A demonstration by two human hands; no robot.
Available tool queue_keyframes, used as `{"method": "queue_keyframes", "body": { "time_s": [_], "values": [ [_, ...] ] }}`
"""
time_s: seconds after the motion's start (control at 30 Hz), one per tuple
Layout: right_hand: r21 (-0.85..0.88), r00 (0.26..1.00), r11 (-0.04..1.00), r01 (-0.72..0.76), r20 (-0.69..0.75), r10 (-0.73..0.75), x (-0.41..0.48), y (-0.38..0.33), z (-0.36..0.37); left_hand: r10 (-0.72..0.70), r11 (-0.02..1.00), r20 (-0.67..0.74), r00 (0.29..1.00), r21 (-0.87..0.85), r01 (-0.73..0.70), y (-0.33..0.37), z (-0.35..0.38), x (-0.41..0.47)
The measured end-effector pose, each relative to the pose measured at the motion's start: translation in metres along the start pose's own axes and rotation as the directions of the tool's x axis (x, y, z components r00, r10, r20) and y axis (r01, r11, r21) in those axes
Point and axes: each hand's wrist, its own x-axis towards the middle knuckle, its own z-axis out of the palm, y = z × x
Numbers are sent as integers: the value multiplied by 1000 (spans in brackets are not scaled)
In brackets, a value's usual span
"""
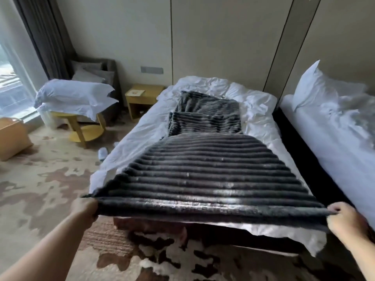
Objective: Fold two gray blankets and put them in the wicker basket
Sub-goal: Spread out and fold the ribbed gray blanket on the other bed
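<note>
**A:** so where are we at with the blankets?

**B:** barely started tbh. Our left hand (pixel 86 208) and right hand (pixel 343 222) each have fingers clamped on a near corner of one gray blanket (pixel 203 173), pulled flat over the foot of the bed (pixel 257 118).

**A:** and the other?

**B:** the second gray blanket (pixel 205 116) lies rumpled further up the mattress. We reckon nothing's folded or stowed yet. The tan thing (pixel 12 136) by the window might be the wicker basket, we can't tell.

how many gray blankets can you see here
2. The near blanket spans the foot of the bed, gripped by left hand and right hand; the far blanket lies rumpled beyond it. None looks hidden.
</note>
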Motion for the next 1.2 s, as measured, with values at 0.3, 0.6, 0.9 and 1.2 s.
{"method": "queue_keyframes", "body": {
  "time_s": [0.3,0.6,0.9,1.2],
  "values": [
    [74,998,996,-54,-35,56,-5,34,-13,-114,993,67,991,33,112,-37,-8,-30],
    [378,973,920,105,-229,-17,9,33,-47,-10,914,249,969,-391,110,0,-34,-86],
    [-31,976,979,-202,82,204,-31,92,-3,-206,967,207,956,-109,232,-57,-46,-100],
    [467,871,735,-492,279,405,-10,86,3,-176,950,106,979,-244,197,-42,-20,-85]
  ]
}}
